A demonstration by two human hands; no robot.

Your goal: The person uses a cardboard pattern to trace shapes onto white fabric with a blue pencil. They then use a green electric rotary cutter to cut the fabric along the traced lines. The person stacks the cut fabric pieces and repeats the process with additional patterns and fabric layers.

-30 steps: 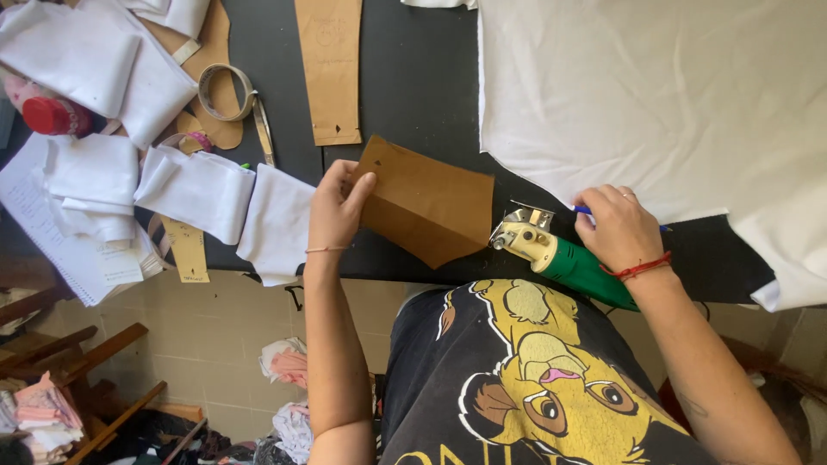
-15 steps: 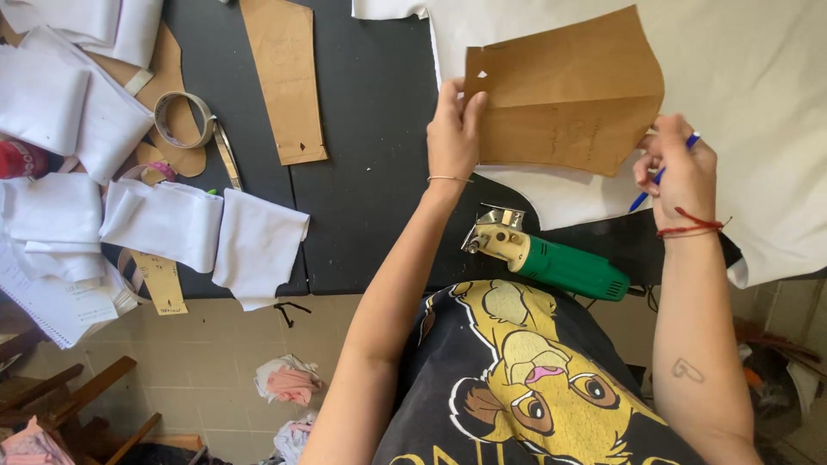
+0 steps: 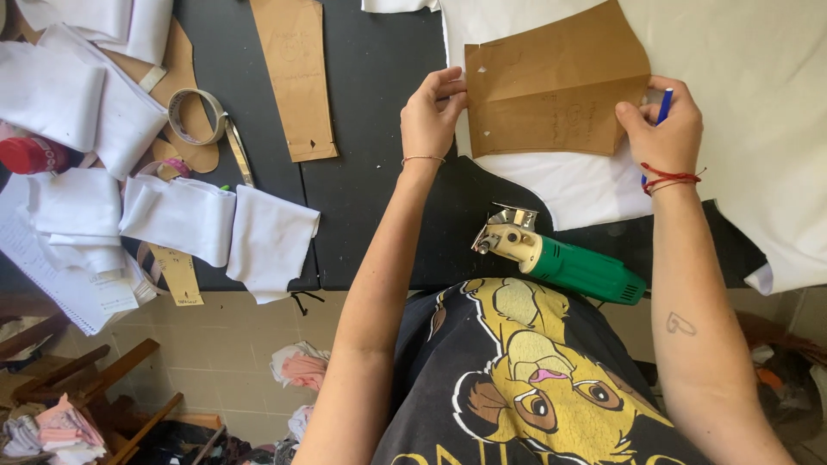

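Note:
A brown paper pattern piece (image 3: 551, 90) lies flat on white fabric (image 3: 741, 112) spread over the dark table (image 3: 379, 172). My left hand (image 3: 431, 116) pinches the pattern's left edge. My right hand (image 3: 668, 129) presses on its right edge and also holds a blue pen (image 3: 662, 108) upright between the fingers. A red cord is tied around that wrist. A green electric fabric cutter (image 3: 564, 258) rests on the table's near edge between my arms.
A long brown pattern strip (image 3: 297, 77) lies left of my hands. Further left are folded white fabric pieces (image 3: 220, 228), a tape roll (image 3: 191, 116), scissors (image 3: 237, 151) and a red bottle cap (image 3: 30, 155). Fabric scraps lie on the floor below.
Both hands carried the brown pattern from the table's near edge up onto the white fabric. It now lies flat there, held at both sides.

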